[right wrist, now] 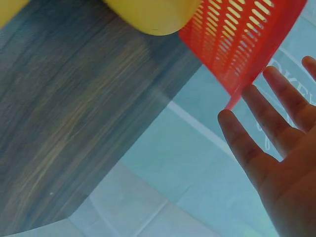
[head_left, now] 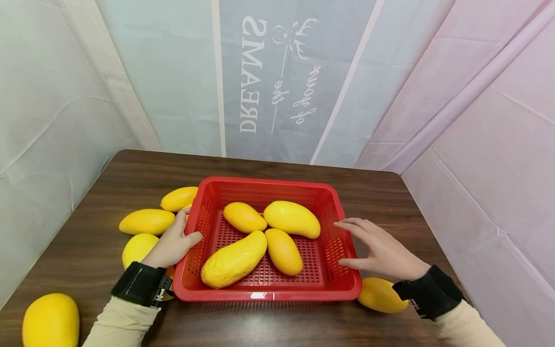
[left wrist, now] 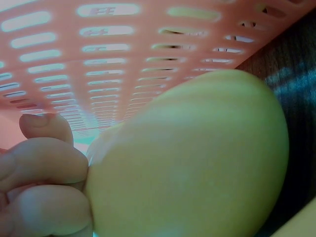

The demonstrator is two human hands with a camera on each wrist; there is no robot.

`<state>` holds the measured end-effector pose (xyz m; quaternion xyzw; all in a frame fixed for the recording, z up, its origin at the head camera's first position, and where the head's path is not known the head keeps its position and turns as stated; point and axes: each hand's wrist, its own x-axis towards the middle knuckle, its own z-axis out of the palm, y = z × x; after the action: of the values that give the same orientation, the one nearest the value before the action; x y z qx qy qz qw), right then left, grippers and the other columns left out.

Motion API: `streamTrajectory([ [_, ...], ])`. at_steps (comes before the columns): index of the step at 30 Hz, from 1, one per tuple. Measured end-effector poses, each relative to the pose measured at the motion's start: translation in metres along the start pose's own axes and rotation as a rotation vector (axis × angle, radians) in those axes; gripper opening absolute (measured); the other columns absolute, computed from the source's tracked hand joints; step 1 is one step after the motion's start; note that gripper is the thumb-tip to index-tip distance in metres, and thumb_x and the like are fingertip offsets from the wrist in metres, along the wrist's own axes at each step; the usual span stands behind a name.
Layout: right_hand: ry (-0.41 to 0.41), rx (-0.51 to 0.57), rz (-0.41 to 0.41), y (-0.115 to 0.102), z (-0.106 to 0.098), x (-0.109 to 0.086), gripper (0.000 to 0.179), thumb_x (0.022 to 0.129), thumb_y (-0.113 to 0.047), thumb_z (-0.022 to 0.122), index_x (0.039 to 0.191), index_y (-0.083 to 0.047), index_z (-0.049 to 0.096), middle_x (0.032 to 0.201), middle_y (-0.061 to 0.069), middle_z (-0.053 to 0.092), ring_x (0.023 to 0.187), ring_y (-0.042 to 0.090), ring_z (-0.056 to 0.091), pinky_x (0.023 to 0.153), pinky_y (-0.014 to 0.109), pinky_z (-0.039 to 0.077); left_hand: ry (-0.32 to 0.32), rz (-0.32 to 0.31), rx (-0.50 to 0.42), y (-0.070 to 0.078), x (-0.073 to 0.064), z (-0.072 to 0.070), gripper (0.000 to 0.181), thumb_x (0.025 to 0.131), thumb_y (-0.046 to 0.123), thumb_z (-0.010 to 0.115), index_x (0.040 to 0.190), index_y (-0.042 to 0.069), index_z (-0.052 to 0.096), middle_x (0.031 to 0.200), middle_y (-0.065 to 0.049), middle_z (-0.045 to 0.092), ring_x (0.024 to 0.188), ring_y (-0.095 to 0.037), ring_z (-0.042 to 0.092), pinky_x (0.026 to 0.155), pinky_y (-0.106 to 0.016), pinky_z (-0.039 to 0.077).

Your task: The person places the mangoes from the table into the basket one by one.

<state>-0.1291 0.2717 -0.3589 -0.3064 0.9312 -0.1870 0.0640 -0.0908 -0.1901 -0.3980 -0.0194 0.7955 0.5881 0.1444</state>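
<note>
A red perforated plastic basket (head_left: 269, 295) holds several yellow mangoes, among them a large one (head_left: 234, 260) at the front left and a smaller one (head_left: 284, 251) beside it. My left hand (head_left: 173, 241) grips the basket's left rim, thumb over the edge and fingers outside. In the left wrist view, curled fingers (left wrist: 47, 163) lie against a mango (left wrist: 197, 158) outside the slotted wall. At the right rim, my right hand (head_left: 381, 248) has its fingers spread and extended. The right wrist view shows those fingertips (right wrist: 229, 123) close to the rim; contact is unclear.
Outside the basket's left side lie several mangoes, including one (head_left: 147, 221) near my left hand. Another mango (head_left: 49, 320) sits at the front left, and one (head_left: 381, 295) lies under my right wrist. Fabric curtains (head_left: 182, 72) surround the dark wooden table (head_left: 269, 325).
</note>
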Motion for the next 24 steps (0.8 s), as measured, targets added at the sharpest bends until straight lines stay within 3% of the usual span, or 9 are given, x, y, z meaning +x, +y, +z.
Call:
streamTrajectory([
  [7,0.006,0.072,0.059,0.012,0.004,-0.017,0.086,0.073,-0.059,0.078,0.145,-0.024,0.046,0.141,0.003,0.051,0.124,0.03,0.053,0.089,0.055,0.057,0.002,-0.002,0.002,0.0,0.001,0.0,0.072,0.096,0.005,0.049,0.154,0.012,0.007,0.141,-0.033,0.041,0.105,-0.039,0.068,0.075,-0.05,0.062],
  [11,0.009,0.096,0.08,0.016,0.009,-0.026,0.09,0.073,-0.061,0.077,0.147,-0.023,0.043,0.143,0.006,0.05,0.129,0.036,0.049,0.089,0.061,0.054,0.002,-0.002,0.002,-0.001,0.002,-0.001,0.073,0.096,0.005,0.049,0.154,0.013,0.006,0.142,-0.032,0.04,0.106,-0.039,0.067,0.076,-0.05,0.061],
  [24,-0.046,0.19,0.164,0.022,0.02,-0.057,0.091,0.074,-0.053,0.079,0.149,-0.02,0.04,0.143,0.015,0.05,0.126,0.04,0.051,0.084,0.063,0.054,0.001,0.004,0.011,0.0,0.001,0.0,0.074,0.096,0.005,0.05,0.155,0.013,0.005,0.141,-0.033,0.041,0.105,-0.039,0.068,0.076,-0.05,0.062],
])
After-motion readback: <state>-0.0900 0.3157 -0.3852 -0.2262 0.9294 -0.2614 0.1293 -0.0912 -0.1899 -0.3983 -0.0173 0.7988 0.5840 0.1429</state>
